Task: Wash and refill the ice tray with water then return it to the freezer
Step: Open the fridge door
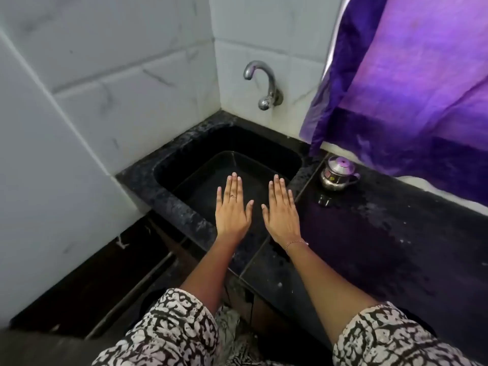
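Above black sink [169,165], left hand [232,210] and right hand [281,213] hover flat, fingers straight, empty.

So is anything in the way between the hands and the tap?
Nothing visible. The left hand and right hand hover flat above the sink; the tap is on the wall beyond. No ice tray shows.

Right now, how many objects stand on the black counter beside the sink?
2: a small steel pot near the right corner of the sink, and a small black cap-like item just in front of it. The purple curtain may hide others.
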Available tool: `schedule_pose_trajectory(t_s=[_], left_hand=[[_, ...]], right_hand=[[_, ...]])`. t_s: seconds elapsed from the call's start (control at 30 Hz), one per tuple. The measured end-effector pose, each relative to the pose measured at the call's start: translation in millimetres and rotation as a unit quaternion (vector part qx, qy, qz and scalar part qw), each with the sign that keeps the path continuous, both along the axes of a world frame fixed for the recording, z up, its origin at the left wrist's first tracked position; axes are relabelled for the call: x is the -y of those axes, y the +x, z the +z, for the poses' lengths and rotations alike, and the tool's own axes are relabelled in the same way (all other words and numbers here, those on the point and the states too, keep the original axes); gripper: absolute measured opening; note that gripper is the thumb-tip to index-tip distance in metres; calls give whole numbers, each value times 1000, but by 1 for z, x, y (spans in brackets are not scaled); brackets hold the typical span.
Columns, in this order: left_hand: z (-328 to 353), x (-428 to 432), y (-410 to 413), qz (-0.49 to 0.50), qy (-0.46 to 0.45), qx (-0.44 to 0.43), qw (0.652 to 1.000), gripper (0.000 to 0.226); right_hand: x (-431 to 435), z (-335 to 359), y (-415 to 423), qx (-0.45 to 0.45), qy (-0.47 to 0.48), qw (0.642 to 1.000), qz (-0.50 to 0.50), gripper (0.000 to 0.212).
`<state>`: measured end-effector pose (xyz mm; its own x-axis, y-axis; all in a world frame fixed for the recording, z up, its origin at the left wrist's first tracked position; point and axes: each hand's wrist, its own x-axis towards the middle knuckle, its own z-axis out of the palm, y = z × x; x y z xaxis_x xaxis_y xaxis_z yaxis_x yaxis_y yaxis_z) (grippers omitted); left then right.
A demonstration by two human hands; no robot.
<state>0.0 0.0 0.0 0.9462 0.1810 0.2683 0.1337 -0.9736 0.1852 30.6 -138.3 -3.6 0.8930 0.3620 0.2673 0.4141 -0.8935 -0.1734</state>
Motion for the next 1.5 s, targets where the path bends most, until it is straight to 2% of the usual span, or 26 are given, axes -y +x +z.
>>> schedule_pose_trajectory(t_s=[0.33, 0.77, 1.1, 1.5], left_hand=[[-20, -35, -83, 154, 35, -41, 987, 66], [-50, -53, -207, 329, -15, -60, 942, 65], [-67, -18, -339, 467, -53, -69, 880, 66], [-75, 41, -489, 610, -59, -68, 788, 67]], right_hand=[[-63, -16, -47, -26, -23, 988, 149, 65], [-117, -39, -120, -53, -54, 940, 334, 65], [-123, -50, -231, -81, -72, 876, 470, 63], [-120, -56, -376, -72, -122, 764, 630, 68]])
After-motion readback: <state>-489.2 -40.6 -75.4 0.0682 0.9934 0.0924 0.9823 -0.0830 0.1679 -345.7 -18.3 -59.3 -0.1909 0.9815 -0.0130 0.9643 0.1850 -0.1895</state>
